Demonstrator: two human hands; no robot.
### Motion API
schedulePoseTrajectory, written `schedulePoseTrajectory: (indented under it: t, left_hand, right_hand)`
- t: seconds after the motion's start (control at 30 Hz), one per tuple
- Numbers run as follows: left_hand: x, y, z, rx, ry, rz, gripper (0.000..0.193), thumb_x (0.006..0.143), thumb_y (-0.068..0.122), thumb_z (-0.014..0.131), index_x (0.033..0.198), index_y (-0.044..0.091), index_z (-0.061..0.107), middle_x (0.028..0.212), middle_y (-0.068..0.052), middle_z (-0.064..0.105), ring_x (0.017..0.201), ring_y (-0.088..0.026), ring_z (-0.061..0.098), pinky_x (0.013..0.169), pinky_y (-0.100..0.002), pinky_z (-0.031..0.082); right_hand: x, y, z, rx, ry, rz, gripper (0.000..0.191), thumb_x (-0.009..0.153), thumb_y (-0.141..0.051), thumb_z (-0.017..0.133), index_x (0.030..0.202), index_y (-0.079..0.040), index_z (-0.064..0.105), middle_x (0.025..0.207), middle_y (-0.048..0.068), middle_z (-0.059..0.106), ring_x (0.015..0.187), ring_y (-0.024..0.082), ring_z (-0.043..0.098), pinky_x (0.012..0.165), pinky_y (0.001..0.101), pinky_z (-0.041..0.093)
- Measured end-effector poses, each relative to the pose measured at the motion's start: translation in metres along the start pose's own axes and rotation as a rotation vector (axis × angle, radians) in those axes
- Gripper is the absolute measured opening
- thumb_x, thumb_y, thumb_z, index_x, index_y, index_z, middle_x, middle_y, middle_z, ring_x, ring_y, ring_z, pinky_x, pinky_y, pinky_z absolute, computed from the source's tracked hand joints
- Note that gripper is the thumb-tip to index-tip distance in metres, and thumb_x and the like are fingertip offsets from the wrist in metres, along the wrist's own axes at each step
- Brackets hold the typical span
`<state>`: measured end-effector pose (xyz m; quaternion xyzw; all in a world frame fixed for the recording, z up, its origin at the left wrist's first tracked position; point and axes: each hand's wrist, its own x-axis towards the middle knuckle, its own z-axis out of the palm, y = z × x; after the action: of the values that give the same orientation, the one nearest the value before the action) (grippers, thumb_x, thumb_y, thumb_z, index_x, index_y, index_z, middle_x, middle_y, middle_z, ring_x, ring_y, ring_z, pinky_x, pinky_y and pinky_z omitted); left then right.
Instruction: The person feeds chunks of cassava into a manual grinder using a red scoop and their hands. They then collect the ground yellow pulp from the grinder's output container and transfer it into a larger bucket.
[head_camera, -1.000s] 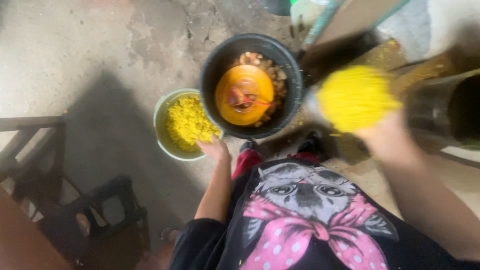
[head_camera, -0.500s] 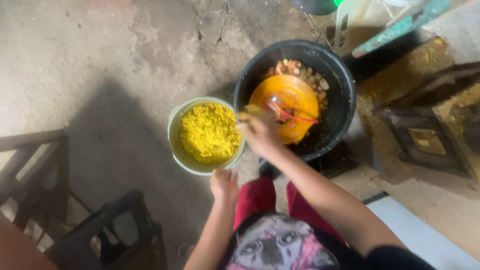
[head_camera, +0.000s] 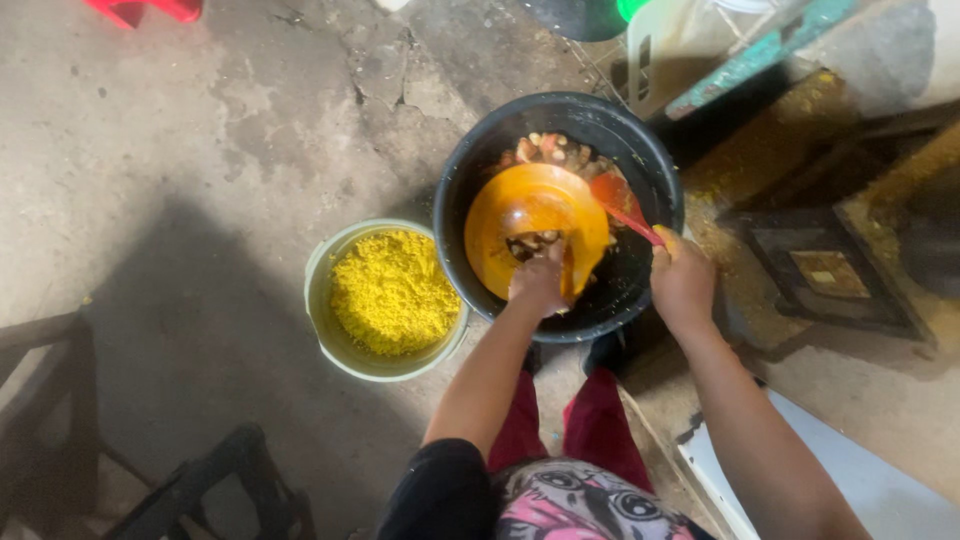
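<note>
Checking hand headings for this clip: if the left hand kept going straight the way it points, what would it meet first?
The left hand already lies at the orange bowl inside the black pot; straight on, it likely meets that bowl's inside, though depth is unclear.

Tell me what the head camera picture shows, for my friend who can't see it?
A person's left hand holds an orange plate inside a big black pot, while the right hand has its grip on a red spoon. A green bowl of yellow grains sits beside it on concrete.
</note>
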<state>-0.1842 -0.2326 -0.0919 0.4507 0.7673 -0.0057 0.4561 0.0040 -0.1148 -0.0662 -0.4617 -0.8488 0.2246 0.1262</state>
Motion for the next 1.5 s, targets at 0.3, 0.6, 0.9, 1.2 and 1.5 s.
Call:
schedulePoseTrajectory:
  t: [0.3, 0.6, 0.9, 1.2, 1.5]
  left_hand:
    - [-0.073, -0.018, -0.038, 0.369, 0.170, 0.257, 0.057, 0.081, 0.036, 0.080, 0.127, 0.007, 0.063, 0.120, -0.014, 0.071, 0.117, -0.031, 0.067, 0.092, -0.049, 0.055]
    - [-0.149, 0.098, -0.141, 0.374, 0.393, 0.693, 0.068, 0.065, 0.033, 0.086, 0.122, 0.004, 0.063, 0.121, -0.014, 0.065, 0.121, -0.033, 0.057, 0.105, -0.054, 0.039]
    - [-0.158, 0.163, -0.102, -0.154, 0.728, 1.071, 0.069, 0.079, 0.034, 0.086, 0.138, 0.008, 0.059, 0.140, -0.017, 0.060, 0.129, -0.035, 0.058, 0.111, -0.051, 0.040]
    - [0.005, -0.002, -0.013, -0.427, 0.430, -0.090, 0.057, 0.100, 0.035, 0.057, 0.150, 0.013, 0.041, 0.131, -0.018, 0.067, 0.112, -0.035, 0.066, 0.097, -0.046, 0.047]
    - [0.024, -0.018, 0.027, -0.350, 0.275, -0.137, 0.061, 0.101, 0.057, 0.037, 0.133, 0.012, 0.063, 0.132, -0.021, 0.063, 0.124, -0.044, 0.056, 0.105, -0.052, 0.042]
  right_hand:
    - [-0.008, -0.106, -0.025, 0.007, -0.492, -0.440, 0.085, 0.070, -0.032, 0.081, 0.146, -0.009, 0.048, 0.144, 0.020, 0.052, 0.135, 0.040, 0.047, 0.110, 0.0559, 0.034]
    - [0.003, -0.110, -0.147, -0.157, -0.208, -0.513, 0.119, 0.063, -0.068, 0.088, 0.155, -0.015, 0.033, 0.148, 0.025, 0.047, 0.136, 0.047, 0.042, 0.112, 0.0732, 0.011]
    - [-0.001, 0.064, -0.268, -0.584, 0.166, -0.078, 0.108, 0.070, -0.080, 0.071, 0.158, -0.018, 0.056, 0.136, 0.022, 0.059, 0.132, 0.043, 0.050, 0.110, 0.0645, 0.034]
    - [0.033, 0.193, -0.247, -0.539, -0.151, 0.167, 0.122, 0.060, -0.097, 0.062, 0.156, -0.024, 0.047, 0.147, 0.036, 0.043, 0.137, 0.055, 0.034, 0.108, 0.0679, 0.020]
    - [-0.006, 0.137, -0.260, -0.670, -0.244, 0.148, 0.136, 0.057, -0.095, 0.063, 0.163, -0.011, 0.044, 0.125, 0.027, 0.059, 0.119, 0.042, 0.055, 0.104, 0.0563, 0.040]
